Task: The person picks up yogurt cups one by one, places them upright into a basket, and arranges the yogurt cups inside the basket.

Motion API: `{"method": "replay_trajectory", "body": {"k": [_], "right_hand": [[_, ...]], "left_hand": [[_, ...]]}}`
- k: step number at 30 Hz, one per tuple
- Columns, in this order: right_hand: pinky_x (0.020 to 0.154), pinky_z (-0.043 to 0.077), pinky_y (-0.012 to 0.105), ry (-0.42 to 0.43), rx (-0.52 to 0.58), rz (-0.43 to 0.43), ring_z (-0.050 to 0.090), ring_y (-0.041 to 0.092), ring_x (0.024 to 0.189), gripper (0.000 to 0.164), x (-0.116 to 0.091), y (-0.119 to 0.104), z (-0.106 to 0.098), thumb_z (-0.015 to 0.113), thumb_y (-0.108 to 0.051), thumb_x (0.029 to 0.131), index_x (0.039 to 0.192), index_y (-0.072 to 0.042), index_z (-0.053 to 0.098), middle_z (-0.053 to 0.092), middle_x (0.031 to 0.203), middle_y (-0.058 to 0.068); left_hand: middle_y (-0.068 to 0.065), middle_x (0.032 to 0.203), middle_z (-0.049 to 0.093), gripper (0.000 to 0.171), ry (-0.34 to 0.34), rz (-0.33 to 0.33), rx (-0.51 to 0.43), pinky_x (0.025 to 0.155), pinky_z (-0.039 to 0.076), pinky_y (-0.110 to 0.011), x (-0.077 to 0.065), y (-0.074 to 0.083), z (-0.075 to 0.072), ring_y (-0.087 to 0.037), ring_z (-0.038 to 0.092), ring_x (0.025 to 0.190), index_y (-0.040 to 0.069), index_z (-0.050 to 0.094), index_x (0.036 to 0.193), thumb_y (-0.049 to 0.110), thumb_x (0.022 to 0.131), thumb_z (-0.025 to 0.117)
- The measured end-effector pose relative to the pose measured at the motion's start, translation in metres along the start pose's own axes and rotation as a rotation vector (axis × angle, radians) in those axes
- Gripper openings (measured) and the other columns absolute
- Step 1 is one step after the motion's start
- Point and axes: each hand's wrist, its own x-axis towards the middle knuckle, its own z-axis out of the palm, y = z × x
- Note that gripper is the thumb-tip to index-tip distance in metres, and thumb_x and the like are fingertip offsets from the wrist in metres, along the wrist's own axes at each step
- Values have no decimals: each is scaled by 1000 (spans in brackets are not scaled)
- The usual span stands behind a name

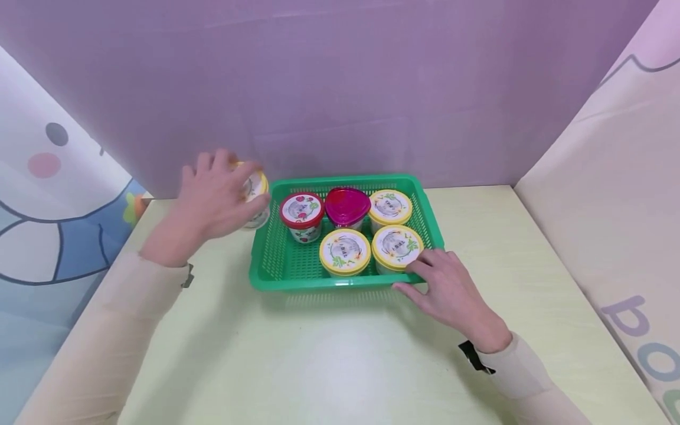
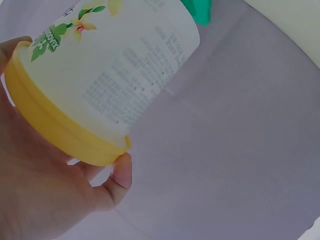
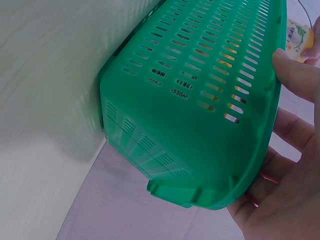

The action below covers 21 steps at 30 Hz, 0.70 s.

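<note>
My left hand (image 1: 212, 198) holds a white paper tub with a yellow lid (image 2: 110, 75) just past the left side of a green plastic basket (image 1: 297, 284). In the left wrist view, thumb and fingers grip the tub round its lid, and flowers and small print show on its wall. At the basket's front right corner, my right hand (image 1: 451, 292) grips the rim, thumb outside and fingers over the edge beside a yellow-lidded tub (image 1: 396, 248). Also in the basket are a red-lidded tub (image 1: 301, 211), a magenta-lidded container (image 1: 347, 205) and more yellow-lidded tubs (image 1: 345, 251).
The basket sits on a pale table (image 1: 340, 360), near its back edge. A purple cloth (image 1: 340, 88) hangs behind it. Printed fabric panels stand along the left (image 1: 48, 177) and right (image 1: 616, 206) sides.
</note>
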Motion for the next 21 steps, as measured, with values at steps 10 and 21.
{"method": "replay_trajectory", "body": {"k": [10, 21], "right_hand": [[75, 43, 40, 17, 4, -1, 58, 27, 87, 82, 1, -1, 1, 30, -75, 95, 95, -8, 77, 65, 94, 5], [74, 43, 40, 20, 4, -5, 58, 26, 87, 73, 0, 0, 1, 41, -73, 95, 96, -9, 77, 65, 95, 5]], "left_hand": [[-20, 143, 41, 53, 5, 60, -26, 92, 34, -68, 3, 17, 8, -46, 34, 129, 26, 54, 142, 52, 95, 56], [-17, 141, 44, 52, -12, 130, -45, 92, 35, -64, 4, 33, 30, -42, 36, 129, 25, 55, 140, 52, 95, 59]]}}
